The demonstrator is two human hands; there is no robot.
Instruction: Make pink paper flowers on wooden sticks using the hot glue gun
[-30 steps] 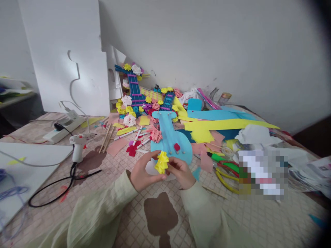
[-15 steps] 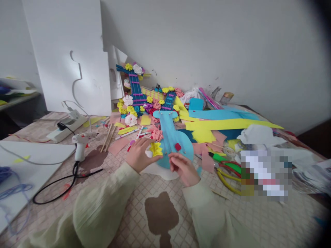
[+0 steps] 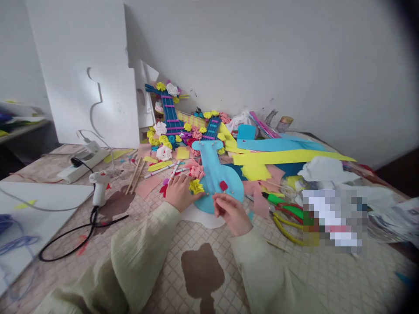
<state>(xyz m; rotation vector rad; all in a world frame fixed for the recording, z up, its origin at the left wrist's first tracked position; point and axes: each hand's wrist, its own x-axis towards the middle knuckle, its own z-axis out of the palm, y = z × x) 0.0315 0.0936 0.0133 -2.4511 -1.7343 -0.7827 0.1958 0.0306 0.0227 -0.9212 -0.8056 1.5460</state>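
My left hand (image 3: 180, 193) is curled around a yellow crepe-paper flower (image 3: 196, 186), its thumb along the lower side. The flower sits at the left edge of a light-blue guitar-shaped cutout (image 3: 214, 168). Pink paper flowers (image 3: 196, 170) lie just above it. My right hand (image 3: 231, 212) is over the cutout's lower edge, thumb and fingertips pinched together; whatever they hold, if anything, is too small to make out. A dark red piece (image 3: 223, 186) and small bead-like pegs are on the cutout, which lies partly over a white sheet (image 3: 209, 221).
At left, a white glue gun (image 3: 100, 187) stands near a power strip (image 3: 85, 161). Behind are flower-decorated dark-blue guitar necks (image 3: 170, 114). Yellow paper strips (image 3: 294, 157), yellow-handled pliers (image 3: 286, 231) and crumpled white paper (image 3: 327, 169) crowd the right.
My left hand has lowered the yellow flower slightly, and it now faces up beside the cutout's edge. My right hand keeps its pinch in nearly the same place.
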